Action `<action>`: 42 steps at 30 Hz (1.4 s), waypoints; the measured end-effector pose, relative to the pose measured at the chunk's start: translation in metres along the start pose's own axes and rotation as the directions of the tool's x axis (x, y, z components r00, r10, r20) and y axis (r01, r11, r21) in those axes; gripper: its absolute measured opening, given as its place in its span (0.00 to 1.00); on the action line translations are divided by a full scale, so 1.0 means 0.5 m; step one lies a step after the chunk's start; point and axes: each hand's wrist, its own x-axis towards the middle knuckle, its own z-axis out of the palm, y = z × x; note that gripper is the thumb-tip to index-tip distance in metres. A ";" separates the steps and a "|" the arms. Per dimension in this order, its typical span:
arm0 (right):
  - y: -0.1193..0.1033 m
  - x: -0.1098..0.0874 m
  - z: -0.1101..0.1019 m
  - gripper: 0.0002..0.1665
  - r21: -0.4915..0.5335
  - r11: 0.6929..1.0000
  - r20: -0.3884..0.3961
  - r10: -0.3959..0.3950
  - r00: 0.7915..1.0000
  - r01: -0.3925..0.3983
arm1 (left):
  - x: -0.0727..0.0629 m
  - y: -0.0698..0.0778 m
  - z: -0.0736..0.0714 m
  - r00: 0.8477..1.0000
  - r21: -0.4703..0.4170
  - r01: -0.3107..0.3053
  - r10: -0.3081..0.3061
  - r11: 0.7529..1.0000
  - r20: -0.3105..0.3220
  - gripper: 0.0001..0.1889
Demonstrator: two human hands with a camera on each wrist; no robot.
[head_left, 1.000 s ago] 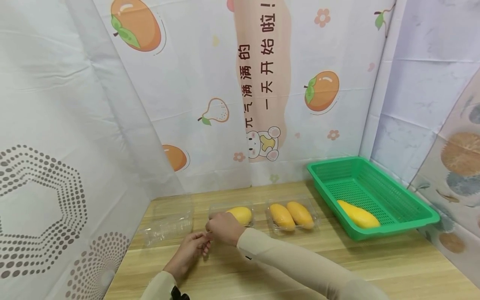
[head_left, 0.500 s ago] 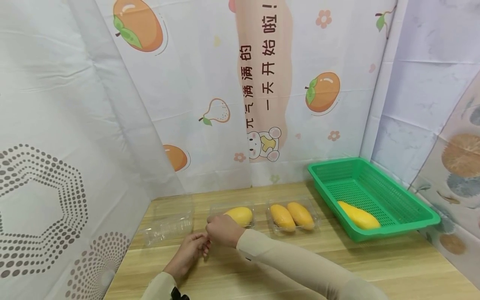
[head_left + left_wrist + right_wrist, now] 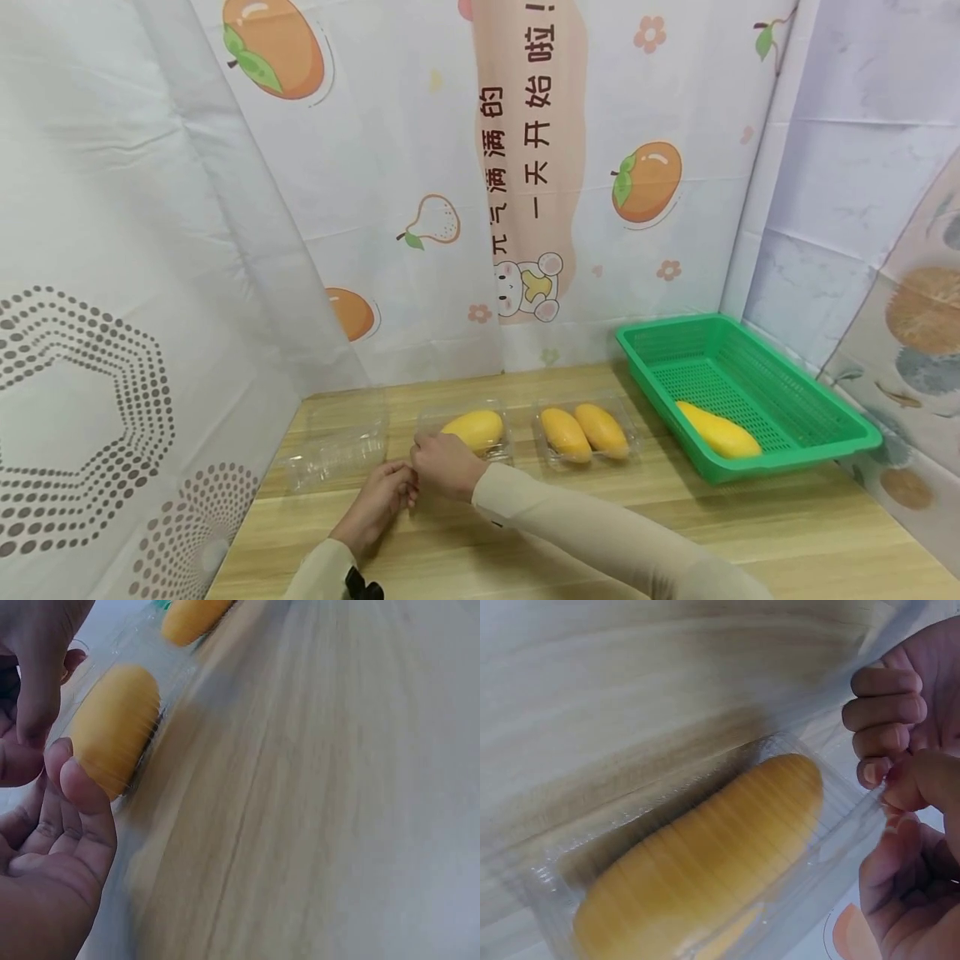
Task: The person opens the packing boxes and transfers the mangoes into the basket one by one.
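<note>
In the head view a clear plastic box [image 3: 500, 453] stands at the middle of the wooden table, with a yellow mango [image 3: 476, 430] visible inside. My left hand [image 3: 381, 502] and right hand [image 3: 446, 467] meet at its near left corner. The right wrist view shows the thumb and fingers of my right hand [image 3: 911, 877] pinching the box's clear edge. Beside them, the curled fingers of my left hand [image 3: 889, 712] touch the same edge. Fingertips of my left hand [image 3: 64, 847] pinch there too in the left wrist view. The exact grip spot is partly hidden.
Right of it, another clear box [image 3: 551, 457] holds two mangoes [image 3: 600, 431]. A clear open box [image 3: 337, 458] lies at the left. At the right a green basket [image 3: 795, 454] holds a yellow mango [image 3: 717, 431]. Printed cloth [image 3: 450, 350] hangs behind the table.
The middle box and its mango have shifted slightly, and more of the mango shows past my right hand. Both hands stay at almost the same place.
</note>
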 end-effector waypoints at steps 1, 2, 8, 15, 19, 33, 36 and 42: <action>0.000 0.000 0.000 0.04 -0.003 1.000 0.002 0.002 1.000 -0.002 | 0.001 0.002 0.001 1.000 -0.001 -0.003 0.003 1.000 -0.008 0.07; -0.001 0.000 0.000 0.04 -0.003 1.000 0.001 0.004 1.000 -0.004 | 0.001 0.003 0.002 1.000 -0.005 -0.004 0.004 1.000 -0.016 0.07; -0.001 -0.006 0.008 0.03 0.018 1.000 -0.062 0.008 0.998 -0.007 | 0.006 0.003 0.008 0.999 -0.012 0.001 -0.002 1.000 -0.053 0.08; 0.001 -0.012 0.018 0.04 0.019 1.000 -0.112 0.008 0.994 -0.006 | 0.008 0.007 0.017 0.996 0.002 0.023 -0.023 1.000 -0.089 0.07; 0.004 -0.013 0.012 0.04 0.021 1.000 -0.124 0.019 0.992 -0.017 | 0.011 0.009 0.024 0.994 0.014 0.018 -0.016 1.000 -0.108 0.09; 0.001 -0.014 0.007 0.05 0.203 0.974 -0.111 0.126 0.986 -0.101 | 0.004 -0.003 0.020 0.991 0.048 0.040 -0.034 0.998 -0.128 0.11; -0.001 -0.017 0.008 0.05 0.170 0.982 -0.141 0.108 0.984 -0.084 | 0.003 -0.003 0.019 0.993 0.042 0.020 -0.015 0.999 -0.117 0.11; -0.003 -0.029 0.006 0.05 0.113 0.992 -0.184 0.068 0.981 -0.047 | 0.007 -0.001 0.011 0.995 0.059 0.016 -0.010 0.998 -0.102 0.10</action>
